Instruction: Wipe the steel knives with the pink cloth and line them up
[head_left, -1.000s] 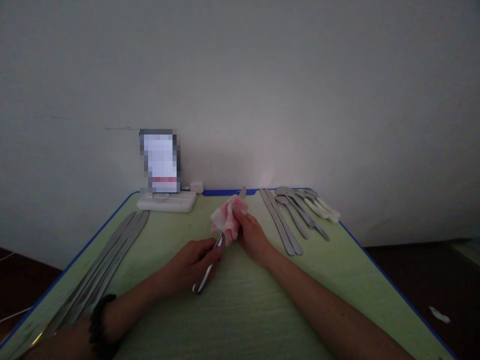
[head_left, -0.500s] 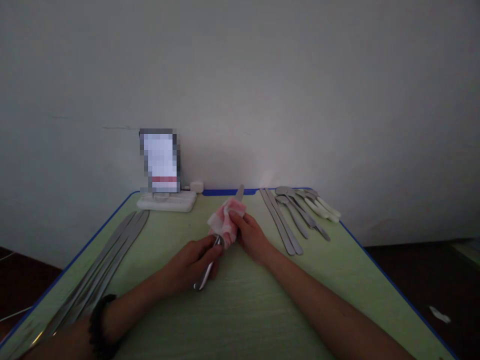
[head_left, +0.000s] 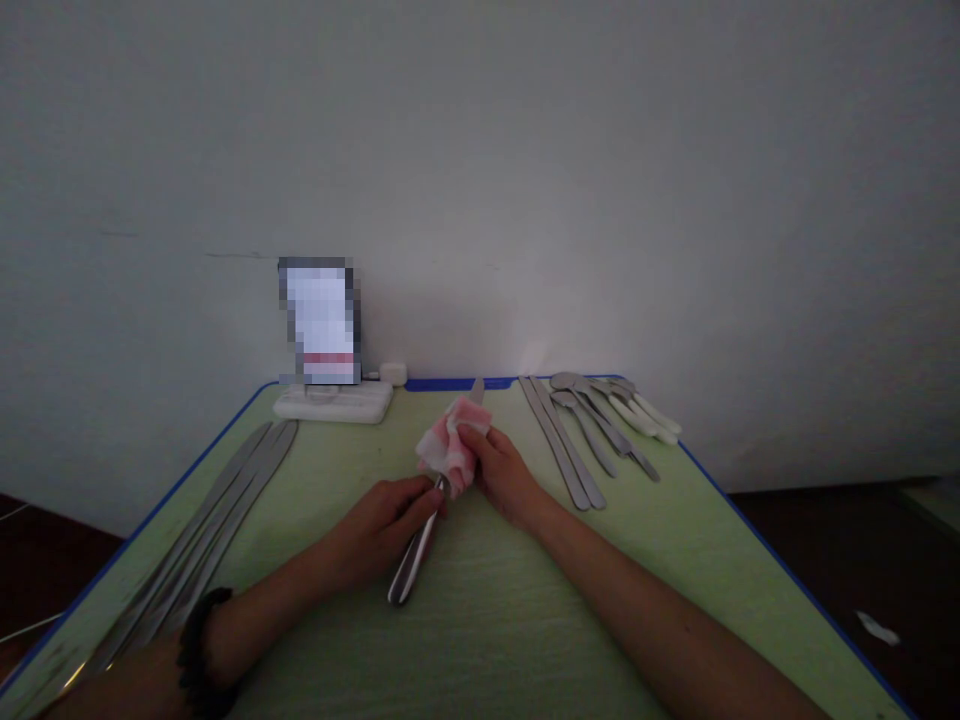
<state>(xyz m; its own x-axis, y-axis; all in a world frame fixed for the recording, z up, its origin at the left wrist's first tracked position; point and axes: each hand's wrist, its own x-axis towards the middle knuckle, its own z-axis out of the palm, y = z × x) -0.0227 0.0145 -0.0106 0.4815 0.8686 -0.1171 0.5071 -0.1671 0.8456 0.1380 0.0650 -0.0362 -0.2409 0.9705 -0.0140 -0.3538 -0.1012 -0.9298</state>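
Observation:
My left hand (head_left: 382,525) is closed around the handle of a metal table knife (head_left: 411,562) that points away from me over the middle of the green table (head_left: 480,640). My right hand (head_left: 504,474) is closed on a pink-and-white cloth (head_left: 450,448) wrapped round the knife's blade. Only the blade tip (head_left: 477,390) pokes out beyond the cloth.
Several long metal knives (head_left: 217,510) lie in a row at the table's left edge. Two more knives (head_left: 561,445) and several spoons, some with white handles (head_left: 615,410), lie at the back right. A white block with a blurred upright card (head_left: 334,400) stands at the back by the wall.
The knife has slid back toward me through the cloth: its handle end sits lower on the table and less blade tip shows beyond the cloth. Both hands stay closed.

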